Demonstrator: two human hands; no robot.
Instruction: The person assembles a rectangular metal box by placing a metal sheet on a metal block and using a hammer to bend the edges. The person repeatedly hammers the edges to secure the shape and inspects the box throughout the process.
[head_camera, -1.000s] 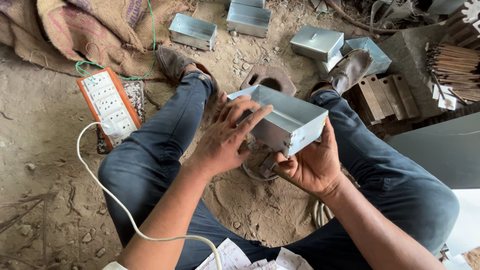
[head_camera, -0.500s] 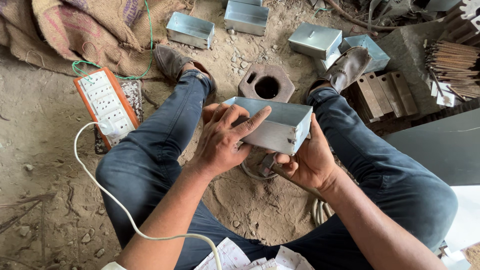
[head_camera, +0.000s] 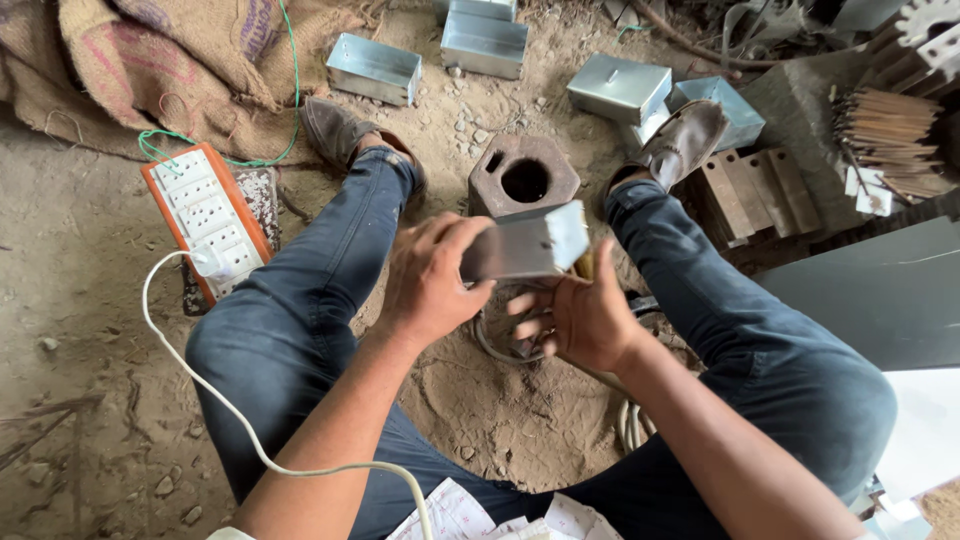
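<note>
1. Box (head_camera: 525, 250) — metal, held between the knees, above a block (head_camera: 522, 178).
2. Left hand (head_camera: 430, 285) — fingers curled over its near side.
3. Right hand (head_camera: 575, 320) grips it from below.

We see a small sheet-metal box (head_camera: 525, 250), dull grey and smooth, with more such boxes (head_camera: 374, 68) shinier behind. The octagonal block (head_camera: 522, 175) looks like rough, rusty cast metal. Burlap sacking (head_camera: 170, 60) is coarse and woven; the power strip (head_camera: 205, 215) is matt plastic, the ground (head_camera: 70, 330) gritty dirt, the jeans (head_camera: 290, 320) dusty denim.
</note>
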